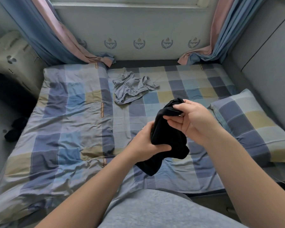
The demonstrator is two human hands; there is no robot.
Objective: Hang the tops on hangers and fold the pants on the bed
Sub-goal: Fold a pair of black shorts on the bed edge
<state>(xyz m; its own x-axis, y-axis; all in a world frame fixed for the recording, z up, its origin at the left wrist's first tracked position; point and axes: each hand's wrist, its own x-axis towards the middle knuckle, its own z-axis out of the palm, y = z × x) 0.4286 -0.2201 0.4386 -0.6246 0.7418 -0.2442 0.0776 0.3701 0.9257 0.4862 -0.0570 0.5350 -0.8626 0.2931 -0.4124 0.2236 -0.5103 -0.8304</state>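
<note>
Head view: black garment [166,137] is held up over the bed [69,122], bunched between both hands mid-frame. Left hand [145,142] grips the lower bunch, thumb wrapped across the front. Right hand [192,119] pinches the top fold between thumb and fingertips. Reads as a sort-out grip: one hand anchors the mass while the other hunts for a hem or waistband so the piece can be shaken open. It's too wadded to tell top from pants. The tail end hangs low toward the sheet; contact unclear. Grey garment [133,89] lies crumpled farther back, mid-bed, well apart from the hands. No hangers in view. Room: the rumpled checked cover left of the hands, plus the strip between the hands and the grey garment, should do for laying out. The right side is tighter, with the pillow [250,124] just beside the right forearm. At the far edge the curtains [95,58] spill onto the bed corners. The left edge drops to the floor, where a dark item [15,129] lies.
</note>
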